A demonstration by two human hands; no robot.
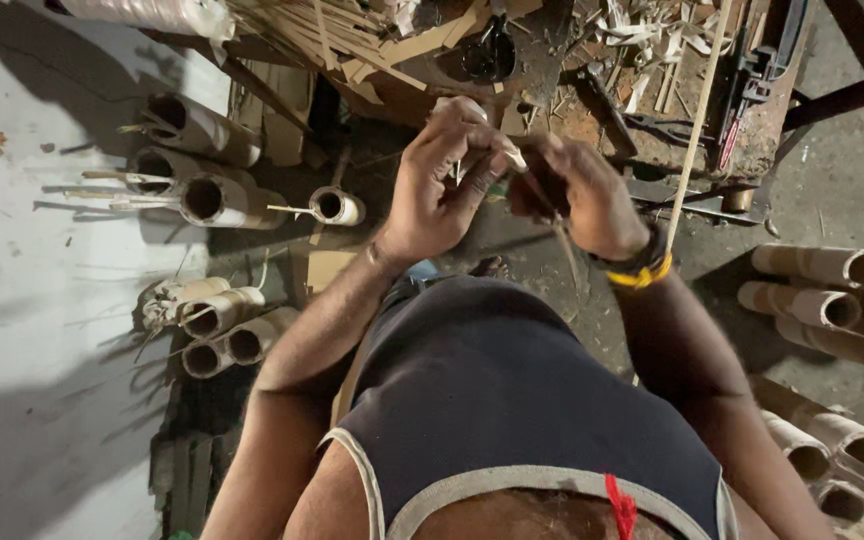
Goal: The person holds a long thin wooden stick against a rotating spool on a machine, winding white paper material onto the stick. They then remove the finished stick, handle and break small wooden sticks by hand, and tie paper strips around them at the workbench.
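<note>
At the left, on the pale grey concrete floor [32,300], stand several short hollow bamboo tubes [202,200], some with thin sticks inside; a second group of tubes [222,330] stands lower, near the person's left elbow. In the middle, the left hand [442,185] is closed, its fingers pinching the upper end of a thin pale bamboo sliver [514,157]. The right hand [577,195], with a black and yellow wristband [642,268], is also closed around the same sliver and what seems a small dark tool; the tool itself I cannot see clearly. The sliver sits between both hands, above the person's knees and just before the low cluttered wooden workbench [592,110]. A long thin bamboo strip [697,120] leans across the bench's right side. At the right lie more brown bamboo tubes [822,270]. Judging from the many shavings on the bench and the sticks already standing in tubes, a good part of the work looks done, while this sliver is only being worked.
</note>
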